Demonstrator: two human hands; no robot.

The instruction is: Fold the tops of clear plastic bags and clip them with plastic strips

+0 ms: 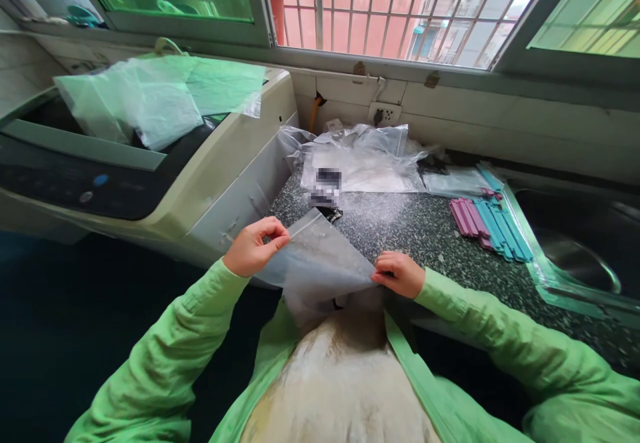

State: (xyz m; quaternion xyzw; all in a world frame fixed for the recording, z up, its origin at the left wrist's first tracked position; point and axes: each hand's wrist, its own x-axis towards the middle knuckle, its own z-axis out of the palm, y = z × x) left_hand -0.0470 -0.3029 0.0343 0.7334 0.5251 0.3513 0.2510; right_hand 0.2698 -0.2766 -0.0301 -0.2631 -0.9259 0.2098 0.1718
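A clear plastic zip bag (325,253) is stretched between my two hands, over the front edge of the dark speckled counter (413,229). My left hand (256,246) pinches it near its upper left corner, by the zip strip. Lower down, at the right corner, my right hand (399,273) has its fingers closed on the same bag. Just beyond the bag lies a small item (325,186) that is blurred out. Behind that, a heap of clear plastic bags (365,159) covers the back of the counter.
To the right lie pink sealing clips (469,218) and teal clips (503,229), beside a metal sink (580,263). On the left stands a top-loading washing machine (235,143) with more plastic bags (165,96) on its lid. A wall socket (387,112) sits under the barred window.
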